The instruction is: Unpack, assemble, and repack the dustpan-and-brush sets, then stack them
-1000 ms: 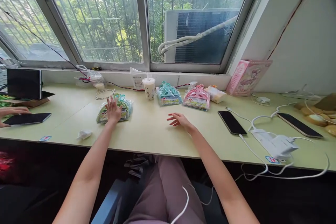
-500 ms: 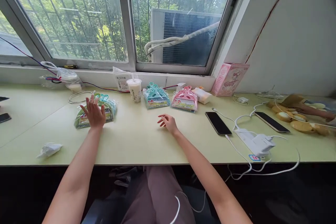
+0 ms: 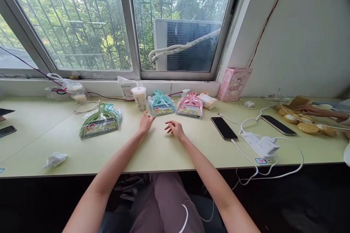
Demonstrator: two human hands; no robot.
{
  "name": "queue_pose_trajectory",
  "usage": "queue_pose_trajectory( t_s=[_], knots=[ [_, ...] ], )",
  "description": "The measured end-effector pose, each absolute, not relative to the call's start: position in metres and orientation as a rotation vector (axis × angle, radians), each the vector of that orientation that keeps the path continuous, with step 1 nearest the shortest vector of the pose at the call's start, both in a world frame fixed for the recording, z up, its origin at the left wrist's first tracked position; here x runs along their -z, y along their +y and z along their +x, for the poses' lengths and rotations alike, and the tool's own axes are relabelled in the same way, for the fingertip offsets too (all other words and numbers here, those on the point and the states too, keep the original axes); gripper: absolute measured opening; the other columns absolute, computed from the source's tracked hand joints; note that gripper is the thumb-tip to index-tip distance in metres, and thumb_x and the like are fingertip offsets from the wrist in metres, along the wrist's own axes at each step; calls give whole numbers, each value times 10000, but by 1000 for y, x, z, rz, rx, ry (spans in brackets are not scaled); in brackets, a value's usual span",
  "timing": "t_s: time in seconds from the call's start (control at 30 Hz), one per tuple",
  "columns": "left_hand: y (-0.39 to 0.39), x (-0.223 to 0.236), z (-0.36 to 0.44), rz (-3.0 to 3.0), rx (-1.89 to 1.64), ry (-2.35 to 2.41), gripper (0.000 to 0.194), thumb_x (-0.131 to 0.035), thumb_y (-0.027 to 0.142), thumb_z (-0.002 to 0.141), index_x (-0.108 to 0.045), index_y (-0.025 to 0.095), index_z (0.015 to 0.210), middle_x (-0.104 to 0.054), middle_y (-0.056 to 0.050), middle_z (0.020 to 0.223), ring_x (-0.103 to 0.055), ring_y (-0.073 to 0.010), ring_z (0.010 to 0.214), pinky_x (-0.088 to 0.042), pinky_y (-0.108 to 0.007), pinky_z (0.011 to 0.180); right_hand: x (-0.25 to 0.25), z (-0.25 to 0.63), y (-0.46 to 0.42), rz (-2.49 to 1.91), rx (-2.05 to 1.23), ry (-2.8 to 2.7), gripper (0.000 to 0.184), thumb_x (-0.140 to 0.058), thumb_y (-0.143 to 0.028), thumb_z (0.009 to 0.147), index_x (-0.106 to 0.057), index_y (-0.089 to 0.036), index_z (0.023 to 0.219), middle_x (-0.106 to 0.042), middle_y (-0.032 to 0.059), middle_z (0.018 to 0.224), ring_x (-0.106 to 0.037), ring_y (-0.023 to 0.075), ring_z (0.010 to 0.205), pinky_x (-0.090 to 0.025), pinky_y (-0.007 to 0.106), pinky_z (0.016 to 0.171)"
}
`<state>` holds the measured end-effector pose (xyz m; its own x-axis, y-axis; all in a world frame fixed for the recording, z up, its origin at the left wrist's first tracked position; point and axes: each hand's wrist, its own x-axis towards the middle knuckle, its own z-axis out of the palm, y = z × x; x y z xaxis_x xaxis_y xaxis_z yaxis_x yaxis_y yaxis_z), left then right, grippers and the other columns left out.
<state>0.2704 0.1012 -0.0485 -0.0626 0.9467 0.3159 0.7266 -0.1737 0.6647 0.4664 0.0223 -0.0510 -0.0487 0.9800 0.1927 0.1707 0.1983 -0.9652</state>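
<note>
My left hand hovers open over the pale green desk, fingers spread, just in front of the teal brush-and-dustpan pack. It holds nothing. My right hand rests close beside it with fingers loosely curled and apart, empty too. A green dustpan pack lies to the left, apart from both hands. The pink dustpan pack sits beyond my right hand. A plastic cup of milky drink stands behind my left hand.
A black phone lies right of my hands, with a white charger and cables and a second phone further right. Another person's hand reaches over pastries. A crumpled tissue lies front left; a pink box leans at the wall.
My left hand has lifted off the green dustpan pack and swung right, ending near the teal pack and my right hand. The view shifted slightly right.
</note>
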Motion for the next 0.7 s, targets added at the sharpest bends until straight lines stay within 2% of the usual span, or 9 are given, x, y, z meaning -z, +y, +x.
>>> queue_pose_trajectory(
  t_s=[0.13, 0.23, 0.4, 0.47, 0.53, 0.6, 0.7],
  knots=[
    [137, 42, 301, 1631, -1110, 1870, 562, -591, 492, 832, -436, 131, 1234, -586, -271, 1223, -526, -368, 1222, -400, -425, 951, 50, 465, 25, -1173, -1015, -1434, 257, -449, -300, 889, -664, -184, 967, -734, 32, 740, -643, 89, 505, -429, 173, 477],
    [150, 39, 309, 1578, -1074, 1997, 534, -585, 475, 841, -453, 113, 1211, -620, -298, 1140, -578, -392, 1151, -419, -452, 906, 51, 463, 28, -1171, -1025, -1437, 261, -455, -315, 886, -665, -186, 971, -735, 34, 741, -638, 92, 500, -429, 182, 481],
    [151, 37, 298, 1509, -1075, 1960, 585, -627, 487, 802, -484, 106, 1223, -669, -262, 1075, -619, -375, 1093, -444, -436, 883, 49, 463, 30, -1186, -990, -1454, 259, -460, -325, 892, -667, -192, 973, -734, 27, 739, -637, 96, 503, -435, 192, 494],
    [145, 35, 287, 1412, -1073, 1838, 606, -644, 476, 786, -497, 97, 1235, -709, -219, 938, -659, -366, 998, -468, -439, 851, 48, 465, 29, -1213, -957, -1478, 257, -446, -310, 905, -665, -201, 987, -734, 20, 749, -642, 99, 514, -445, 201, 512],
    [138, 31, 274, 1340, -1054, 1714, 528, -671, 437, 765, -573, 80, 1142, -713, -185, 795, -685, -371, 894, -496, -444, 800, 48, 467, 27, -1274, -878, -1540, 257, -428, -289, 921, -663, -217, 995, -734, 10, 759, -649, 107, 533, -467, 221, 554],
    [129, 26, 261, 1311, -1053, 1624, 390, -681, 385, 759, -634, 76, 993, -708, -181, 785, -692, -361, 854, -523, -428, 757, 47, 468, 23, -1348, -680, -1650, 253, -422, -261, 931, -663, -239, 1003, -739, 6, 806, -669, 130, 612, -496, 261, 642],
    [112, 19, 250, 1288, -1124, 1478, 315, -615, 345, 819, -624, 87, 1001, -703, -176, 992, -685, -294, 936, -560, -365, 746, 45, 468, 16, -1347, -208, -1855, 277, -477, -233, 915, -620, -256, 1151, -707, 51, 1107, -653, 210, 992, -490, 338, 835]
  ],
)
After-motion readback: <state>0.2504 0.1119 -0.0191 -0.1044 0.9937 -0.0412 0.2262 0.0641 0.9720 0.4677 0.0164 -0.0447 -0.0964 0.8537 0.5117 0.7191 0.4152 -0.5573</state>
